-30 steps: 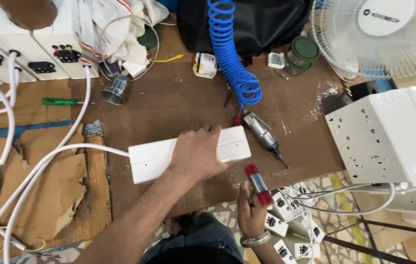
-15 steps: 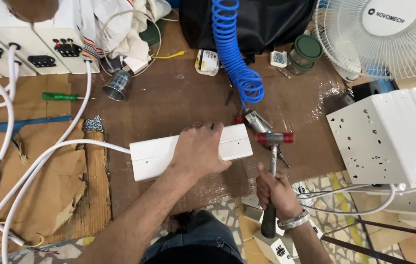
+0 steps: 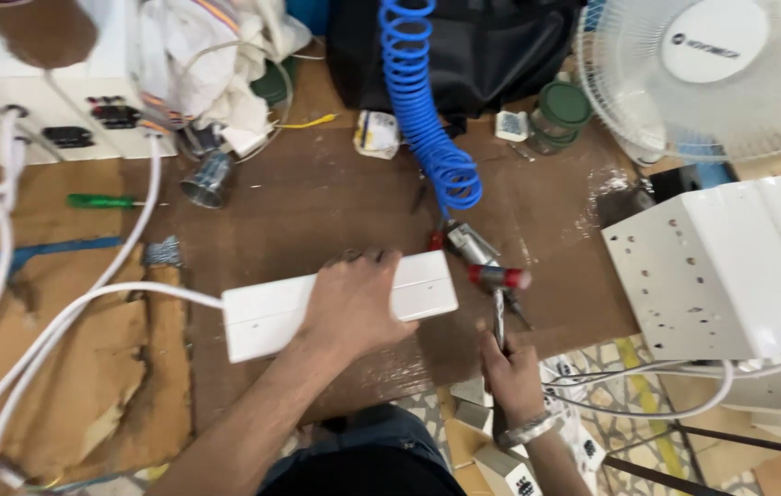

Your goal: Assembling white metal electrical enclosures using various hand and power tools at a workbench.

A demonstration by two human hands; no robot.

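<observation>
Brown tabletop (image 3: 317, 202) carries the work. Nearest, the right hand (image 3: 511, 377) has its fingers wrapped around the handle of a small hammer (image 3: 498, 277), its red head just right of the white box end. The left hand (image 3: 353, 298) presses flat, fingers spread, on the long white box (image 3: 262, 317), which lies left to right. Beyond, a blue coiled hose (image 3: 422, 110) crowds the far side.

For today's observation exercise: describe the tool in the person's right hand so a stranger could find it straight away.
Start at the brown worktable and find the long white box pressed down by the left hand. Just past its right end, the right hand holds a small hammer upright by its thin shaft. Its red-tipped cross head sets it apart from the metal air tool on the blue coiled hose behind it.
</observation>
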